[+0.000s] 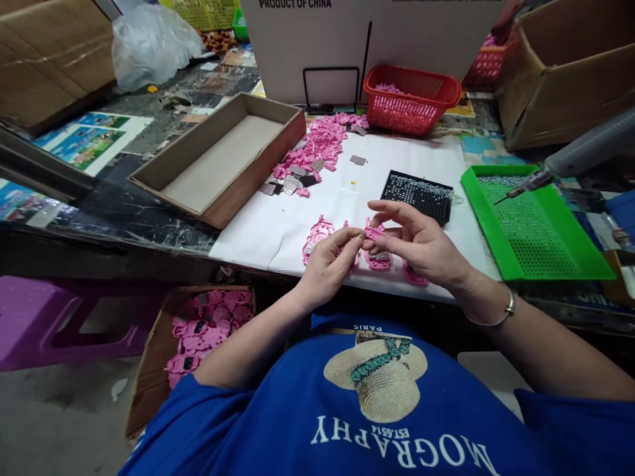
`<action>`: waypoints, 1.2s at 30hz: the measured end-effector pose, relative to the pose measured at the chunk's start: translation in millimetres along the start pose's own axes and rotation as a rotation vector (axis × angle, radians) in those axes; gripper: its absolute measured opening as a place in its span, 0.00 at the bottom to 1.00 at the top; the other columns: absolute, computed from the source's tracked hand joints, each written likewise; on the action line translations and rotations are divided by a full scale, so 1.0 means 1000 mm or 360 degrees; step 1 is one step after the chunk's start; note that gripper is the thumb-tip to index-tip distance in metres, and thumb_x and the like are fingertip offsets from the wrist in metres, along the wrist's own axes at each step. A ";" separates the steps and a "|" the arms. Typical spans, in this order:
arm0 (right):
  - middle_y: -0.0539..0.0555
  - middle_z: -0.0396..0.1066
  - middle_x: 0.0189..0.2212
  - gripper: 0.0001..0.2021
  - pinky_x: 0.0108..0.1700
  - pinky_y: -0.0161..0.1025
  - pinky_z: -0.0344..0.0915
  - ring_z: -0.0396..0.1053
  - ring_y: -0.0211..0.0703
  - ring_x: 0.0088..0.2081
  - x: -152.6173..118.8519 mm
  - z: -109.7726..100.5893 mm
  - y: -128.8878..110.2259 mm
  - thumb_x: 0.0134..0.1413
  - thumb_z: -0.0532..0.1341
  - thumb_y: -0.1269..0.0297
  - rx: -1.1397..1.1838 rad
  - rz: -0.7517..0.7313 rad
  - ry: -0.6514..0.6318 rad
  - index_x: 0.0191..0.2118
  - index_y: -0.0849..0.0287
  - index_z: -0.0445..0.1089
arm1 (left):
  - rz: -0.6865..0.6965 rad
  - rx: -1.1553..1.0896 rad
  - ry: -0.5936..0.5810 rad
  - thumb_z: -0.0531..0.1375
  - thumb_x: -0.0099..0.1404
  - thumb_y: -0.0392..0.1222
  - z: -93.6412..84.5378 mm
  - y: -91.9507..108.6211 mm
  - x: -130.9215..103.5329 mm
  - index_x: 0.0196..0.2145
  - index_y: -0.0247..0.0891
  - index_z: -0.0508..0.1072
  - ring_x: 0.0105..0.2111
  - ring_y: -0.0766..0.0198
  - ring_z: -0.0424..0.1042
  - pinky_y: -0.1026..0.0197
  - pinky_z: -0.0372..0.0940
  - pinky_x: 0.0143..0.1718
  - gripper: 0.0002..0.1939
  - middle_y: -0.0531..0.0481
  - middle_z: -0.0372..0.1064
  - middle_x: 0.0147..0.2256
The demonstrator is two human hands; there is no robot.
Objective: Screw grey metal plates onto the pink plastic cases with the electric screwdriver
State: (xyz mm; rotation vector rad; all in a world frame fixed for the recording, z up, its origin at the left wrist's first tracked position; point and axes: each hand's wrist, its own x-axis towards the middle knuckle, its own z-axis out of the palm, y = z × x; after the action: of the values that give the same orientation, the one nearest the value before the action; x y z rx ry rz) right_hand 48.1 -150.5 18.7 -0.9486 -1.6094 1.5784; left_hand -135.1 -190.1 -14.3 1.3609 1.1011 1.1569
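Both hands meet over the front of the white sheet [258, 241]. A small pink plastic part [374, 233] is pinched between them. My left hand [330, 261] has thumb and forefinger closed on its left end. On the other side, my right hand [421, 244] grips it with thumb and fingers, its forefinger raised and curved. Under and around the hands lie several pink plastic casings; one casing [317, 233] shows left of the hands, another casing [380, 261] sits between them, and a third casing [415, 274] is mostly hidden beneath my right hand.
Behind lie a heap of pink parts [322, 142] and grey plates [297, 182]. A cardboard tray [198, 198] stands left, a red basket [411, 119] behind. Right are a black screw tray [397, 182], a green tray [585, 264] and a hanging electric screwdriver [570, 155]. A carton [143, 396] of pink casings stands below.
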 end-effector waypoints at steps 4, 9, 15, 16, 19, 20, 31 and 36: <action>0.50 0.71 0.41 0.23 0.36 0.32 0.77 0.78 0.36 0.37 0.000 0.002 -0.001 0.55 0.69 0.63 -0.0018 0.0023 0.0015 0.56 0.53 0.66 | -0.0075 -0.0125 -0.0032 0.59 0.70 0.51 -0.002 0.006 -0.001 0.34 0.38 0.73 0.22 0.70 0.57 0.66 0.56 0.26 0.14 0.57 0.59 0.22; 0.51 0.72 0.41 0.24 0.31 0.30 0.74 0.72 0.31 0.30 0.000 0.003 0.000 0.54 0.70 0.61 -0.0204 -0.0072 -0.0004 0.56 0.55 0.68 | -0.0188 -0.0233 -0.0058 0.62 0.67 0.54 -0.005 0.008 -0.002 0.33 0.37 0.72 0.21 0.72 0.56 0.66 0.54 0.24 0.16 0.57 0.60 0.22; 0.51 0.71 0.38 0.21 0.36 0.31 0.73 0.72 0.32 0.33 0.003 0.009 0.004 0.54 0.71 0.62 -0.0786 -0.0619 0.0119 0.53 0.58 0.72 | -0.0351 -0.0510 -0.0079 0.64 0.64 0.57 -0.006 0.005 -0.001 0.35 0.37 0.71 0.19 0.73 0.54 0.68 0.53 0.21 0.19 0.60 0.57 0.19; 0.51 0.72 0.38 0.20 0.37 0.32 0.74 0.73 0.33 0.34 0.004 0.009 0.005 0.55 0.70 0.62 -0.0852 -0.0701 0.0124 0.53 0.58 0.72 | -0.0368 -0.0552 -0.0084 0.65 0.63 0.57 -0.007 0.004 0.000 0.35 0.37 0.71 0.18 0.73 0.54 0.69 0.53 0.20 0.19 0.60 0.57 0.19; 0.52 0.74 0.38 0.20 0.38 0.32 0.75 0.74 0.34 0.35 0.007 0.009 0.005 0.57 0.68 0.64 -0.0931 -0.0848 0.0084 0.55 0.57 0.71 | -0.0371 -0.0640 -0.0059 0.67 0.61 0.57 -0.010 0.003 0.000 0.34 0.36 0.72 0.18 0.74 0.53 0.69 0.52 0.19 0.20 0.60 0.58 0.19; 0.54 0.75 0.40 0.19 0.41 0.32 0.75 0.76 0.36 0.38 0.008 0.008 0.004 0.58 0.68 0.65 -0.0954 -0.0897 0.0060 0.55 0.57 0.72 | -0.0363 -0.0661 -0.0050 0.67 0.61 0.56 -0.011 0.003 0.000 0.34 0.36 0.72 0.18 0.75 0.53 0.69 0.52 0.19 0.19 0.60 0.57 0.20; 0.59 0.78 0.46 0.15 0.49 0.35 0.76 0.77 0.38 0.47 0.015 -0.004 0.000 0.62 0.60 0.75 -0.1187 -0.1254 -0.0273 0.52 0.59 0.75 | -0.0518 -0.0940 -0.0409 0.68 0.61 0.54 -0.022 0.006 0.003 0.33 0.37 0.70 0.16 0.75 0.45 0.71 0.50 0.17 0.18 0.64 0.48 0.16; 0.58 0.79 0.40 0.10 0.45 0.33 0.76 0.78 0.38 0.43 0.011 0.001 0.003 0.60 0.63 0.75 -0.1311 -0.1345 -0.0021 0.46 0.61 0.77 | -0.0456 -0.0863 -0.0337 0.62 0.67 0.56 -0.019 0.004 0.000 0.36 0.38 0.70 0.16 0.73 0.45 0.69 0.50 0.18 0.18 0.63 0.48 0.16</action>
State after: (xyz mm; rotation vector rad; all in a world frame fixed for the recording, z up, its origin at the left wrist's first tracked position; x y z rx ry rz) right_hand 42.2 -141.5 15.3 -0.4729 -2.2907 0.3327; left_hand -154.2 -187.9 -9.1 0.8479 0.7273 0.9787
